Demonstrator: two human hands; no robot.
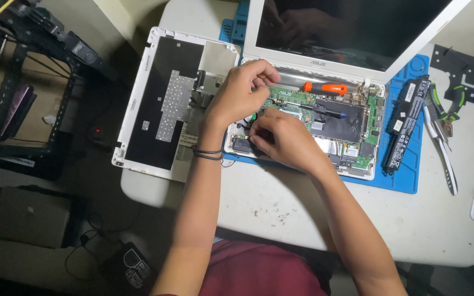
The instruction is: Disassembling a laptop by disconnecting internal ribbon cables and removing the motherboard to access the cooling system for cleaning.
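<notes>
A white laptop lies opened up on a blue mat (407, 183), its green circuit board (294, 100) bare below the tilted screen (352, 27). My left hand (240, 90) rests on the board's left part with fingers curled and pinched together over the board. My right hand (281, 137) sits just below it, fingertips pressed at the lower left corner of the base; whether either hand grips a small part is hidden. An orange-handled screwdriver (325, 87) lies along the hinge. A thin black tool (325, 111) lies across the board.
The removed white keyboard cover (163, 104) lies face down at the left, overhanging the round white table (281, 214). A long black battery (407, 123), pliers (448, 107), tweezers and a black bracket (464, 71) lie at the right. Dark equipment stands on the floor at left.
</notes>
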